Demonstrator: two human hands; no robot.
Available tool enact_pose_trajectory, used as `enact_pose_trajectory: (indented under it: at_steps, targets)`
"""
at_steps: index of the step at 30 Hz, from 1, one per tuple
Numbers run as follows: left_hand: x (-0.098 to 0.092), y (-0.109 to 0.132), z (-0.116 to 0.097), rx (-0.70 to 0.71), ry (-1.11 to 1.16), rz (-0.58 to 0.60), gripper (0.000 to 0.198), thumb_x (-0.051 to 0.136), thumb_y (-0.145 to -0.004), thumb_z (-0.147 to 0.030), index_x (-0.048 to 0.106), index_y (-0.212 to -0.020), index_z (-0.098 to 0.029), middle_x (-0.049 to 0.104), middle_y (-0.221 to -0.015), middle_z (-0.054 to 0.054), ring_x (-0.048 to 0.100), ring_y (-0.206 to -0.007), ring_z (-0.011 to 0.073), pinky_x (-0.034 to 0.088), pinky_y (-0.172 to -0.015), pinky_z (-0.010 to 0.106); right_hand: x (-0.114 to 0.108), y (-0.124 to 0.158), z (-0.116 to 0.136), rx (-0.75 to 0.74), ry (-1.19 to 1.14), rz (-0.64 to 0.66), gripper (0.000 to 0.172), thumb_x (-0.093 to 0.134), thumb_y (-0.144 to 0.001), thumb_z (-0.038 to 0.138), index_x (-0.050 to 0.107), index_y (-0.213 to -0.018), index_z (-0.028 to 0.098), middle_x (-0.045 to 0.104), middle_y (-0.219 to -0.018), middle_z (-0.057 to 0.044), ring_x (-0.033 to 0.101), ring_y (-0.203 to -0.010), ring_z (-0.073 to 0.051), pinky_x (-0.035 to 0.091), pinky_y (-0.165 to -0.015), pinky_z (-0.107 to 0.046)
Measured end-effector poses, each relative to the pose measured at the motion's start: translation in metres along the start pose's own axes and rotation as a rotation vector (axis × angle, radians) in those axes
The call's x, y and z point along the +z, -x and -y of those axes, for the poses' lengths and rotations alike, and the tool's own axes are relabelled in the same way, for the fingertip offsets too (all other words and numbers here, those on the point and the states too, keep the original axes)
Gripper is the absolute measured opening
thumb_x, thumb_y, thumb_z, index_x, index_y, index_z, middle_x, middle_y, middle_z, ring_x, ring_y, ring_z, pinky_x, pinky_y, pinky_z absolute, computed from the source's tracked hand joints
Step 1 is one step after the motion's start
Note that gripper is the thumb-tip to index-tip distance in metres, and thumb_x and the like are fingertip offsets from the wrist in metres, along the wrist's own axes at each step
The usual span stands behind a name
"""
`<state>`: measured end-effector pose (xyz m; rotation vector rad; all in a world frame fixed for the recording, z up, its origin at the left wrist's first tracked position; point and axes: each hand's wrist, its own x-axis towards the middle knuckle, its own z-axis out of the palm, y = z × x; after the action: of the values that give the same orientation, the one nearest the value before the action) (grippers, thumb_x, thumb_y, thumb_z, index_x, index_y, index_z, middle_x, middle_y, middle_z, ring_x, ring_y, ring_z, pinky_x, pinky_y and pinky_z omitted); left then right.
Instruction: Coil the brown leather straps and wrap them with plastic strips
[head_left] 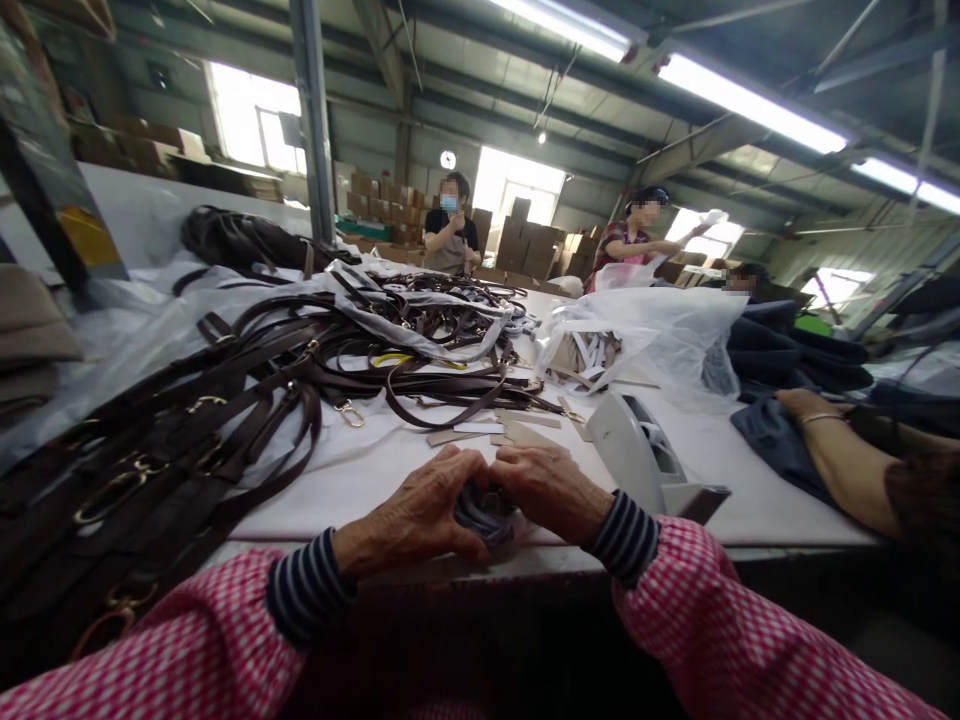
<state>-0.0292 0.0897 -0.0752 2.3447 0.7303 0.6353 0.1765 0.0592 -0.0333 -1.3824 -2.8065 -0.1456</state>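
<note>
At the table's front edge, my left hand [420,512] curls around a dark rolled-up bundle [484,517], which looks like a coiled strap with a shiny, plastic-like surface. My right hand [553,490] grips the same bundle from the other side, its fingers bent over the top. The fingertips of both hands meet above it and hide part of it. Just beyond them lie flat beige strips [525,432]. Right of my right hand stands a pale grey plastic device [637,450], perhaps a tape dispenser.
Dark brown straps [247,400] with gold-coloured clasps [350,413] cover the table's left and middle. A clear plastic bag [652,335] lies at the back right. A co-worker's arm [847,450] rests on dark fabric [780,440] at the right. Other people stand across the table.
</note>
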Motion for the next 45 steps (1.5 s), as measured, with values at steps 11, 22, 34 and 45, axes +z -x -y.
enact_pose_trajectory:
  at_steps: [11,22,34,45]
  targets:
    - [-0.003,0.000,-0.009,0.021,-0.046,0.012,0.063,0.098,-0.062,-0.026,0.064,-0.114,-0.018,0.062,-0.111,0.004,0.057,-0.105,0.0269,0.046,-0.090,0.036,-0.010,0.001,-0.013,0.039,-0.228,0.100,0.014,0.070,-0.081,0.002,0.071,-0.082,0.016,0.070,-0.082,-0.002,0.059,-0.077,-0.015,0.035,-0.068,-0.025]
    - [0.000,0.000,-0.006,0.142,-0.042,0.002,0.058,0.096,-0.068,-0.035,0.067,-0.116,-0.019,0.066,-0.121,0.007,0.057,-0.116,0.0274,0.046,-0.102,0.039,0.000,0.005,0.001,0.041,-0.173,0.093,0.014,0.060,-0.092,0.010,0.072,-0.088,0.017,0.071,-0.083,-0.005,0.062,-0.077,-0.018,0.034,-0.067,-0.029]
    - [0.002,0.013,-0.003,0.284,-0.094,-0.025,0.027,0.072,-0.095,-0.027,0.063,-0.121,-0.024,0.066,-0.125,0.006,0.053,-0.115,0.0267,0.046,-0.100,0.039,-0.003,0.007,0.004,0.140,-0.102,0.043,0.019,0.062,-0.094,0.010,0.074,-0.081,0.017,0.067,-0.082,-0.005,0.059,-0.076,-0.018,0.033,-0.063,-0.030]
    - [-0.003,0.009,-0.008,0.237,-0.187,0.030,0.020,0.070,-0.094,-0.032,0.062,-0.108,-0.021,0.065,-0.110,0.008,0.054,-0.105,0.0266,0.047,-0.091,0.036,0.018,0.011,-0.016,0.269,-0.455,-0.140,0.010,0.073,-0.089,0.014,0.080,-0.093,0.019,0.072,-0.086,-0.003,0.065,-0.081,-0.018,0.046,-0.076,-0.029]
